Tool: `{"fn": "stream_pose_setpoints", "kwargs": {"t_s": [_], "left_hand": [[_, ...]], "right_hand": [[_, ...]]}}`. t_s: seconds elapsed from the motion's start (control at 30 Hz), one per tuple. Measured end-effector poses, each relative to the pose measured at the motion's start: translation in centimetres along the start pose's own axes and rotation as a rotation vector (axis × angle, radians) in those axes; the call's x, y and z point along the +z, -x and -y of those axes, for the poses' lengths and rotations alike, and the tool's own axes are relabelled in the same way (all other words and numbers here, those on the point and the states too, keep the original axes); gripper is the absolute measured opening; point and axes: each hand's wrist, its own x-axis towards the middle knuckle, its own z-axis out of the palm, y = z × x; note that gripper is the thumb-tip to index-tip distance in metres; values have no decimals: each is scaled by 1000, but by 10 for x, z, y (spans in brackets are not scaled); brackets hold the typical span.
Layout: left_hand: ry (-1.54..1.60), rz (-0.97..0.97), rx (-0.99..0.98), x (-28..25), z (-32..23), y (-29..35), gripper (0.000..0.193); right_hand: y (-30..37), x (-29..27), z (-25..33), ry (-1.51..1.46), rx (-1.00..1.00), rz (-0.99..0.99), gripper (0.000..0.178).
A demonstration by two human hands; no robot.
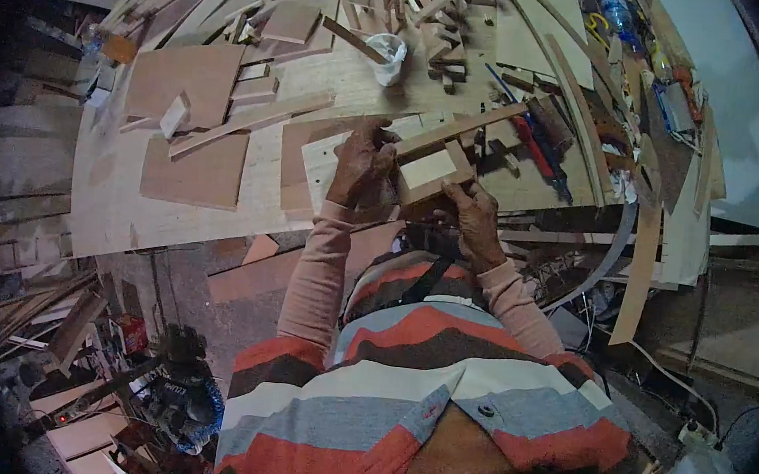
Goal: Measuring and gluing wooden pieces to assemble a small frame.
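Note:
My right hand (pixel 476 220) grips the near right corner of a small wooden box-like frame (pixel 464 161), thumb on top and fingers partly hidden beneath. Inside its brown edges lies a pale rectangular panel (pixel 429 171). A long narrow wood strip (pixel 489 118) runs along the far side of the frame and sticks out to the upper right. At the frame's left end, my left hand (pixel 363 165) is curled, its fingers bent against the frame and the strip's end. Just under the left hand lies a pale board with small holes (pixel 317 170), on top of a brown panel (pixel 294 162).
A white tub (pixel 388 61) with a stick across it stands at the far middle. Brown square panels (pixel 186 80) and wood strips lie left. A red and blue tool (pixel 540 152), offcuts and long strips (pixel 579 119) crowd the right. The workbench's near edge (pixel 162 243) curves below.

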Motion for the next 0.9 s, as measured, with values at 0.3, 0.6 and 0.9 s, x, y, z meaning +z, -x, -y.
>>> {"fn": "stream_pose_setpoints", "kwargs": {"t_s": [0.3,0.6,0.9], "left_hand": [[444,17,13,-4,2,7,48],[533,87,-56,-17,-53,1,53],[304,-52,51,-19,-90,-1,59]], "right_hand": [[4,-5,-15,-32,-54,10,31],[-15,-29,-50,74,-296,-19,29],[7,-18,16,181,-52,17,26]]}}
